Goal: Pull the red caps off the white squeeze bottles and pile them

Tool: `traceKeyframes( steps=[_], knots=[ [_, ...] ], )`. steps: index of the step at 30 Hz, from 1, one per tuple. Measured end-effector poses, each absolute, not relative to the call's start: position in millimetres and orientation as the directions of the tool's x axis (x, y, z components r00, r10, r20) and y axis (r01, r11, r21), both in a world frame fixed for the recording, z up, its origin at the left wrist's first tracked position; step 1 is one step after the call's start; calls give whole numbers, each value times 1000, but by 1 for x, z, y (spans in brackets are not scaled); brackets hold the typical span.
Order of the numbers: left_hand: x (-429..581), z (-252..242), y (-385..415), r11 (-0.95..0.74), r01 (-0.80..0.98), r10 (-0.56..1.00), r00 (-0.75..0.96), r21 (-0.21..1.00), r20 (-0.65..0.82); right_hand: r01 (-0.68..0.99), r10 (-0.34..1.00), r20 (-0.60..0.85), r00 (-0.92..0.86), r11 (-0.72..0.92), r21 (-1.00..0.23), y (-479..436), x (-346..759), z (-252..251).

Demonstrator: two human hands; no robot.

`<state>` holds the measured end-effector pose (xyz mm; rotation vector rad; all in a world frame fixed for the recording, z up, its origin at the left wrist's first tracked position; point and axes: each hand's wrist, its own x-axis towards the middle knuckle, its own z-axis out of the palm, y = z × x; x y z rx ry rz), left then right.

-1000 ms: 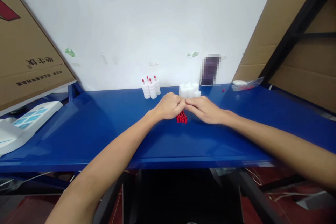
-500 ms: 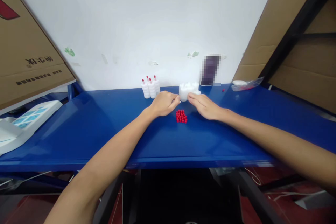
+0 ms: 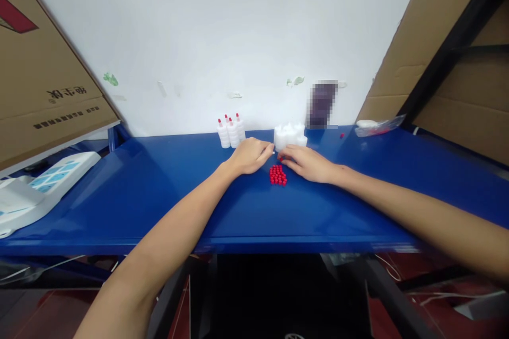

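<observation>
My left hand (image 3: 251, 155) is closed, back of the hand up, with the tip of a small white piece (image 3: 273, 152) showing at its fingertips. Most of that piece is hidden, so I cannot make out its kind. Close by on the right, my right hand (image 3: 306, 162) pinches a small red cap (image 3: 281, 159) between thumb and fingers. Just below both hands lies a tight block of red caps (image 3: 277, 175) on the blue table. Behind my right hand stands a cluster of white bottles (image 3: 289, 136) without red caps, partly covered by the fingers.
Several white bottles with red-capped nozzles (image 3: 231, 132) stand behind my left hand. A blurred phone (image 3: 321, 105) leans on the wall. One loose red cap (image 3: 342, 135) and a clear plastic bag (image 3: 379, 126) lie at the back right. A white device (image 3: 51, 185) sits at the left.
My right hand has drawn slightly back from the white bottles, and a red cap now shows between its fingers. My left hand stays almost in place. The view has shifted a little.
</observation>
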<state>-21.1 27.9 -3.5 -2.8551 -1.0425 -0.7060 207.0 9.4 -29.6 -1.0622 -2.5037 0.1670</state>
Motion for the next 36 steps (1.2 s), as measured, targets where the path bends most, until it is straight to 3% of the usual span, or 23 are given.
traceKeyframes(
  steps=[7,23,36],
  knots=[
    [-22,-8,30,-768,610,628,657,195,417,647,758,287,-585,650,-398,12,207,-27],
    [-20,-8,28,-788,594,604,694,163,390,594,721,409,-559,693,-409,9,195,-33],
    [-20,-9,28,-786,598,604,691,155,398,630,769,356,-532,640,-440,4,196,-28]
  ],
)
